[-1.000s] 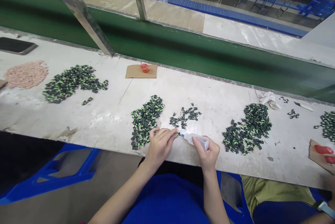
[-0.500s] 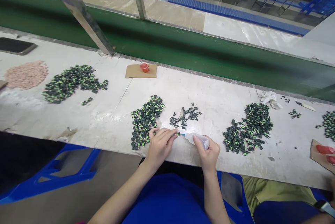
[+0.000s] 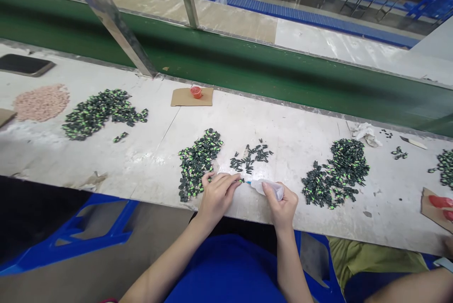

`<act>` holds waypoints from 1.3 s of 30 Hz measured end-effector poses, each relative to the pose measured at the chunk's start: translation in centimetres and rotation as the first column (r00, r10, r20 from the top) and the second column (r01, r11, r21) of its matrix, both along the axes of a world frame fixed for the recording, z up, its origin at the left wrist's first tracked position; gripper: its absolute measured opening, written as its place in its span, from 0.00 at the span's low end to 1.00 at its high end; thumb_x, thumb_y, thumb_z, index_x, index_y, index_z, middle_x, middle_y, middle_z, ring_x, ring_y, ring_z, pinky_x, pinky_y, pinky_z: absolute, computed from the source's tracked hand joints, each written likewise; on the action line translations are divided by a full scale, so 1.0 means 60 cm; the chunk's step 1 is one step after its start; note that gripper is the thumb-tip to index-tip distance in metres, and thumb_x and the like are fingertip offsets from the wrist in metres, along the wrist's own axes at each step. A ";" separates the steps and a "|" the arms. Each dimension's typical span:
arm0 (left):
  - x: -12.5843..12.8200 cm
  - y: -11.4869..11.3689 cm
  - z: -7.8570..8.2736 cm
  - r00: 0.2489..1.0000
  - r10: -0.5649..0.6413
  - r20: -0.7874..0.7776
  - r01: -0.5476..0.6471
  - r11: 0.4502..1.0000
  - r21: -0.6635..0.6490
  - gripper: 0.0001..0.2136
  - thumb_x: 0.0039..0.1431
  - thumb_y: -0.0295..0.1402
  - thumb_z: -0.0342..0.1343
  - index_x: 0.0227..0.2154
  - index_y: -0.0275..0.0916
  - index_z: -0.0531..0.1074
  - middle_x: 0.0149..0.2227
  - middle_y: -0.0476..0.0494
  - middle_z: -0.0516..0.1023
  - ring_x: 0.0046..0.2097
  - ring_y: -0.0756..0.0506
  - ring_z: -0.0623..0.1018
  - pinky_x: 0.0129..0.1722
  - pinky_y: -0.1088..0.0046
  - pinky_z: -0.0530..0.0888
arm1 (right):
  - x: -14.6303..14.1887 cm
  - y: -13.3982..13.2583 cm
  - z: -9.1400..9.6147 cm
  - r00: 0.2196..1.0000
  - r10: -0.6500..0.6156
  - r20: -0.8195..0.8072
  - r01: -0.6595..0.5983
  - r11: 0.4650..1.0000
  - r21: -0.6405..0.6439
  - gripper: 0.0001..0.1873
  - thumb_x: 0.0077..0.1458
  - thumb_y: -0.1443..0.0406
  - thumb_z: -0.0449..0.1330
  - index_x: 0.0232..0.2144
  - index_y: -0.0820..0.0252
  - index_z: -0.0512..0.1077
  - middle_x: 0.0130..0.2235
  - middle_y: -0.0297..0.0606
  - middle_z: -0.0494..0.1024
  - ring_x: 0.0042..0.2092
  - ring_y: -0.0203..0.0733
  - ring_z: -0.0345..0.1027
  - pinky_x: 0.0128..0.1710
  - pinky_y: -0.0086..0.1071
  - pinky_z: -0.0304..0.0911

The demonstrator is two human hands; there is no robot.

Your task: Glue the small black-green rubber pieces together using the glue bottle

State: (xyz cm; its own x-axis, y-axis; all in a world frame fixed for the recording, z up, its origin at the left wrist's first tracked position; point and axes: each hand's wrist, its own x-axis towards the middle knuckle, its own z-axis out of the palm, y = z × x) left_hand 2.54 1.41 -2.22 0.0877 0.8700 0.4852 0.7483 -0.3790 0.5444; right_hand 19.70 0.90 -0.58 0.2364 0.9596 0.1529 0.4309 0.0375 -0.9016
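My left hand [image 3: 219, 194] pinches a small black-and-green piece [image 3: 241, 180] between thumb and fingers, just above the table. In my right hand [image 3: 284, 204] is a translucent squeeze bottle [image 3: 271, 189], tilted so that its blue tip points left at the piece. The tip is very close to the piece; whether they touch I cannot tell. Beside my left hand lies a heap of black-and-green pieces [image 3: 198, 161]. Beyond both hands a loose group of small black parts [image 3: 249, 157] is spread on the white table [image 3: 170, 171].
A red cup [image 3: 196, 92] stands on cardboard [image 3: 180, 97] at the back. More black-and-green heaps lie left [image 3: 99, 114] and right [image 3: 348, 166]. A pink heap [image 3: 42, 102] and a dark flat device [image 3: 24, 63] are far left. Another person's arm [image 3: 414, 286] shows at lower right.
My hands and the bottle hold nearly the same position. The view has shifted slightly. At lower right the other person's forearm has come further into view.
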 end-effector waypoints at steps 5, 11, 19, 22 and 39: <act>0.000 0.000 -0.002 1.000 0.002 -0.007 -0.002 0.999 -0.032 0.05 0.65 0.30 0.51 0.38 0.43 0.72 0.34 0.49 0.83 0.36 0.47 0.79 0.47 0.63 0.57 | 0.004 -0.001 0.000 0.969 -0.215 -0.120 0.224 0.973 0.060 0.17 0.49 0.54 0.61 0.21 0.63 0.72 0.19 0.33 0.70 0.22 0.37 0.63 0.22 0.29 0.58; -0.002 -0.002 -0.008 1.000 0.025 -0.006 -0.026 0.998 -0.061 0.05 0.63 0.30 0.53 0.39 0.43 0.73 0.36 0.47 0.81 0.41 0.45 0.76 0.45 0.62 0.58 | 0.035 0.024 0.003 0.911 -0.405 0.074 0.400 0.914 0.068 0.22 0.47 0.54 0.63 0.40 0.64 0.74 0.40 0.46 0.78 0.40 0.49 0.71 0.41 0.41 0.66; 0.000 -0.003 -0.001 0.998 0.032 -0.048 -0.035 0.996 -0.076 0.06 0.61 0.27 0.54 0.32 0.42 0.74 0.40 0.43 0.79 0.45 0.41 0.73 0.42 0.62 0.60 | -0.001 0.040 0.016 0.782 -0.250 0.571 0.078 0.948 0.309 0.10 0.57 0.61 0.59 0.39 0.56 0.77 0.43 0.46 0.75 0.49 0.54 0.57 0.47 0.48 0.58; -0.008 -0.008 0.000 0.998 0.036 -0.047 -0.039 0.996 -0.075 0.06 0.61 0.26 0.53 0.33 0.42 0.73 0.38 0.45 0.80 0.44 0.42 0.73 0.41 0.62 0.59 | -0.044 0.049 0.022 0.773 0.014 0.634 -0.177 0.965 0.194 0.06 0.56 0.66 0.61 0.34 0.52 0.78 0.40 0.40 0.77 0.47 0.52 0.58 0.45 0.45 0.57; -0.037 -0.014 0.024 0.980 0.089 0.180 -0.055 0.981 -0.185 0.08 0.63 0.33 0.51 0.38 0.44 0.76 0.36 0.47 0.80 0.42 0.44 0.76 0.43 0.65 0.65 | -0.044 0.052 0.044 0.888 0.406 0.215 -0.405 0.913 -0.050 0.09 0.60 0.67 0.56 0.36 0.55 0.77 0.35 0.39 0.78 0.39 0.44 0.69 0.39 0.36 0.67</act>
State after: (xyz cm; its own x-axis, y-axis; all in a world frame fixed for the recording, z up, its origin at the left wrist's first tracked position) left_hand 0.33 0.58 -0.77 -0.0559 0.9446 0.3234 0.6486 -0.2119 0.7310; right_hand 17.07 4.04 2.04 -0.2122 0.9654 0.1515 0.5628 0.2475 -0.7887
